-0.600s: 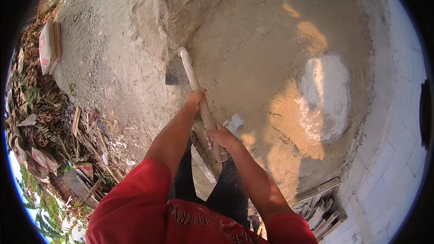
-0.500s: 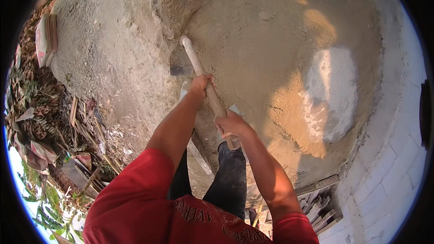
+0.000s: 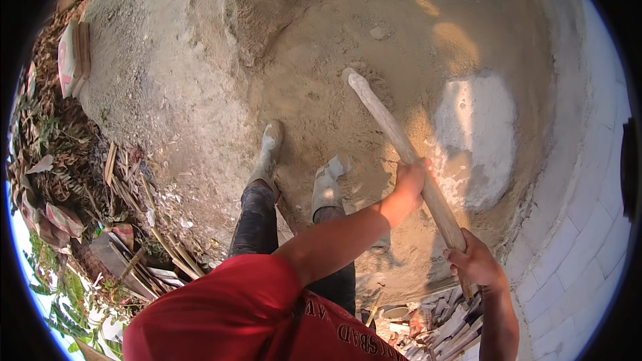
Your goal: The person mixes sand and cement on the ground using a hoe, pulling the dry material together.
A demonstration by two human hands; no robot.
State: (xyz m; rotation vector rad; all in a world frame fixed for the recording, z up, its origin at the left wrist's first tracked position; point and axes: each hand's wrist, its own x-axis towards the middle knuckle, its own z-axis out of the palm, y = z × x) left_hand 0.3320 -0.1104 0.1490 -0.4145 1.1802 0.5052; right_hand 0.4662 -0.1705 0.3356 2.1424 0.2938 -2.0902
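A hoe with a long, pale wooden handle (image 3: 388, 120) slants from the sand, up and left, down to my right side. Its far end meets the sand, and the blade cannot be seen there. My left hand (image 3: 411, 178) is closed round the middle of the handle. Nearer my body, my right hand (image 3: 476, 259) grips it close to the butt end. To the right of the handle a patch of white-grey powder (image 3: 491, 127) lies on the brown sand (image 3: 314, 47).
My boots (image 3: 271, 144) stand on the sand left of the hoe. A white block wall (image 3: 588, 227) curves along the right. Scrap wood (image 3: 455, 331) lies at the lower right. Sacks (image 3: 70, 60), dry leaves and sticks (image 3: 124, 184) line the left side.
Both hands have swung the hoe to the right. Its dark blade showed in the sand by my feet before and is now out of sight. Both boots have come into plain view.
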